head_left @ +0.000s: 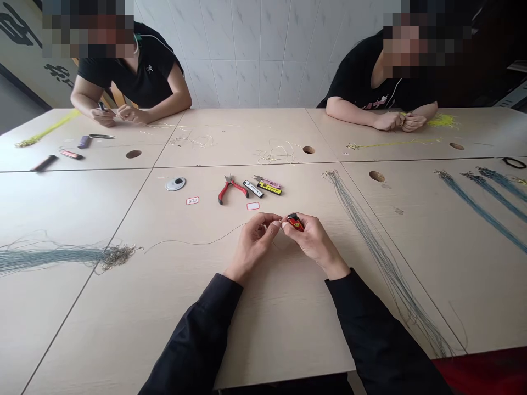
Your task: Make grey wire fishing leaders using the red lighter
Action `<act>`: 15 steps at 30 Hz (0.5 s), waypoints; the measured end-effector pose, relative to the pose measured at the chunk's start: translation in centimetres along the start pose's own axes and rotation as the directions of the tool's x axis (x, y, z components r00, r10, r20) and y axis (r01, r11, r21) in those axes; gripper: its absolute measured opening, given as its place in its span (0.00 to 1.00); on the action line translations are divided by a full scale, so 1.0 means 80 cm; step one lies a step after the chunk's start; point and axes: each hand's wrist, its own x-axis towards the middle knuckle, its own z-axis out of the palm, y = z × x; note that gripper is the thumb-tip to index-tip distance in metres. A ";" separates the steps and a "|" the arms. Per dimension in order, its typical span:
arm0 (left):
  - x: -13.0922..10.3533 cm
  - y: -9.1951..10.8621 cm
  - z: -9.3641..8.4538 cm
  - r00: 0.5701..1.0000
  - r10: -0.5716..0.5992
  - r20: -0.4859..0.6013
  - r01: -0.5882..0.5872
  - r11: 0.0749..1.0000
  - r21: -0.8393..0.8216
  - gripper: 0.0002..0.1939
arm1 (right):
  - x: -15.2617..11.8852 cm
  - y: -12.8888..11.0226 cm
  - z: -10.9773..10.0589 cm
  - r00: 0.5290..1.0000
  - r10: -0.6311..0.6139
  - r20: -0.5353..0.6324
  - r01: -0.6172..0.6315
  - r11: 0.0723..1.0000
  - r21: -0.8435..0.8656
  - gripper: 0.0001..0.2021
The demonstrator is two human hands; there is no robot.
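Note:
My right hand (pixel 310 238) is closed around a red and black lighter (pixel 295 222). Beside it, my left hand (pixel 255 241) pinches a thin cord (pixel 197 242), which trails left across the table. The fingertips of both hands meet near the lighter, and the short piece of cord between them is too small to make out. Left of my hands lies a bundle of grey-blue cords (pixel 53 258) with small metal clasps (pixel 119 256) at its end. A second cord bundle (pixel 379 249) stretches along the table on my right.
Beyond my hands lie red-handled pliers (pixel 233 188), two lighters (pixel 253 188) (pixel 269 188), pink-handled snips (pixel 267 181) and a round metal disc (pixel 175 184). More blue cord bundles (pixel 486 211) are at far right. Two people work across the table (pixel 272 329) with yellow cords (pixel 47 129).

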 end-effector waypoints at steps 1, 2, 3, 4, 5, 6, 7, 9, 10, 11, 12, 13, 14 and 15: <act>0.000 -0.001 0.001 1.000 -0.011 -0.005 0.011 1.000 -0.017 0.12 | 0.000 0.000 0.000 1.000 -0.002 0.006 0.003 1.000 -0.010 0.11; 0.001 -0.002 0.001 1.000 -0.021 -0.008 0.021 0.999 -0.033 0.12 | 0.000 0.001 0.000 1.000 -0.003 0.010 0.003 1.000 -0.020 0.11; 0.001 -0.003 0.001 0.999 -0.032 -0.008 0.031 0.998 -0.047 0.12 | 0.001 0.001 0.000 1.000 -0.002 0.012 0.002 1.000 -0.031 0.11; 0.001 -0.004 0.002 0.999 -0.039 -0.008 0.038 0.997 -0.062 0.12 | 0.001 0.002 0.000 1.000 -0.001 0.013 0.002 0.999 -0.041 0.11; 0.001 -0.004 0.002 0.999 -0.042 -0.008 0.042 0.996 -0.075 0.12 | 0.001 0.002 0.000 1.000 -0.001 0.014 0.002 0.999 -0.050 0.11; 0.001 -0.004 0.002 0.999 -0.043 -0.009 0.042 0.995 -0.089 0.12 | 0.001 0.003 0.000 1.000 -0.001 0.017 0.002 0.998 -0.060 0.11; 0.002 -0.004 0.002 0.999 -0.042 -0.009 0.041 0.994 -0.104 0.12 | 0.001 0.002 0.000 1.000 0.001 0.020 0.000 0.998 -0.069 0.11; 0.002 -0.004 0.002 0.999 -0.039 -0.006 0.038 0.989 -0.140 0.12 | 0.001 0.001 0.001 1.000 0.007 0.025 -0.005 0.996 -0.084 0.10; 0.003 -0.004 0.001 0.999 -0.040 -0.005 0.038 0.986 -0.162 0.12 | 0.000 0.000 0.001 1.000 0.007 0.024 -0.005 0.996 -0.086 0.11; 0.003 -0.004 0.001 0.999 -0.044 -0.006 0.042 0.982 -0.184 0.12 | 0.000 0.000 0.001 1.000 0.004 0.019 -0.002 0.997 -0.083 0.12; 0.003 -0.004 0.000 0.999 -0.052 -0.012 0.048 0.978 -0.204 0.12 | 0.000 -0.001 0.001 1.000 -0.002 0.012 0.003 0.997 -0.077 0.13; 0.004 -0.003 0.000 0.998 -0.062 -0.021 0.056 0.974 -0.218 0.12 | -0.001 -0.002 0.001 1.000 -0.009 0.003 0.009 0.997 -0.071 0.14; 0.004 -0.002 -0.001 0.997 -0.075 -0.035 0.066 0.972 -0.226 0.13 | -0.001 -0.003 0.001 1.000 -0.015 -0.007 0.014 0.998 -0.065 0.15; 0.004 -0.002 -0.002 0.995 -0.089 -0.047 0.077 0.970 -0.230 0.13 | -0.001 -0.003 0.001 1.000 -0.016 -0.011 0.015 0.998 -0.060 0.15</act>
